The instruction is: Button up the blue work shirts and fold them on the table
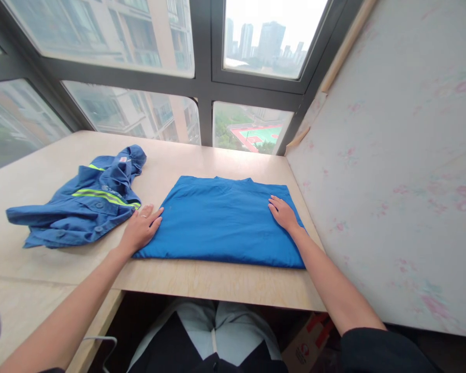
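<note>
Fingers (275,202) touch blue garment (221,223) lying crosswise, neckline (233,181) toward window (248,127).

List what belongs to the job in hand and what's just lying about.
In use:
blue garment, folded flat
left hand, at its left edge
right hand, on its right side

Apparently lying about:
rumpled jacket with yellowish stripes
white cable

Grey-framed windows (204,72) beside a floral-papered wall (396,155).
</note>
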Motion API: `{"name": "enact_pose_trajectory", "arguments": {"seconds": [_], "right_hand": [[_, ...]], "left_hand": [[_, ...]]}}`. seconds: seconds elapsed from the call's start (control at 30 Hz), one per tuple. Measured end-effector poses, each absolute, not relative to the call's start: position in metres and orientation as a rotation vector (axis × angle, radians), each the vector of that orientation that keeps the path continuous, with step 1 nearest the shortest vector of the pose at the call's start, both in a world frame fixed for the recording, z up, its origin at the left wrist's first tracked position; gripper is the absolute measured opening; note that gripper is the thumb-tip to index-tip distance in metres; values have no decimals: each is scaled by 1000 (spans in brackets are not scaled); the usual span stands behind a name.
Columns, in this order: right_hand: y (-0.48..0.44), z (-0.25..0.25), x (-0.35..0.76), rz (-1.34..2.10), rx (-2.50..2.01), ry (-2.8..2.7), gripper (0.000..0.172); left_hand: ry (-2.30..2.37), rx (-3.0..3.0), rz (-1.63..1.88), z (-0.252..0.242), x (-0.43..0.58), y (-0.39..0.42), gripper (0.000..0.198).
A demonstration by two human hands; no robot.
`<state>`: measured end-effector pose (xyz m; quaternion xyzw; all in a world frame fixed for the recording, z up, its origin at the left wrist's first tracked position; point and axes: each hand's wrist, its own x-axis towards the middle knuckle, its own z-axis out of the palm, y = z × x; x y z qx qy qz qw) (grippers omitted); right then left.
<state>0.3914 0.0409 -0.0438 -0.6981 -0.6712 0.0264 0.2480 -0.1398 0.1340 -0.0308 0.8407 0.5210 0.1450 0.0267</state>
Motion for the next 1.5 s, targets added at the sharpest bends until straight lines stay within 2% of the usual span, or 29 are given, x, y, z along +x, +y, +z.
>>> {"name": "enact_pose_trajectory", "arguments": {"seconds": [0.17,0.33,0.53,0.63,0.73,0.8,0.9,0.97,1.07,1.2,1.4,1.5], "right_hand": [[37,-41,391,52,-1902,-1836,44],[37,-44,394,23,-1878,-1841,46],[41,-49,399,13,-1880,-1860,47],[41,-49,398,4,-1896,-1871,49],[41,-48,397,-15,-1909,-1870,47],[41,-48,396,-32,-1905,-1873,46],[42,-50,398,-66,-1903,-1884,45],[43,-52,399,-96,-1908,-1905,46],[46,-55,401,-151,-1916,-1960,47],[50,-57,401,-200,-1907,-2043,48],[53,-57,403,-155,-1972,-2103,45],[57,-53,407,-55,-2036,-2102,44]], "left_hand": [[1653,2523,491,-31,-140,132,54],[1647,2313,593,-15,-139,122,43],[1853,1734,788,10,-143,87,28],[1918,1306,1050,18,-141,50,19],[1696,609,1322,24,-138,8,25],[1470,209,1343,29,-137,-14,24],[1201,-105,1286,35,-136,-32,37],[1097,-138,1243,38,-135,-33,45],[1041,-102,1158,40,-128,-26,46],[976,-27,1106,38,-111,-13,39],[881,-177,1222,35,-89,14,19],[955,-130,1096,35,-83,31,24]]}}
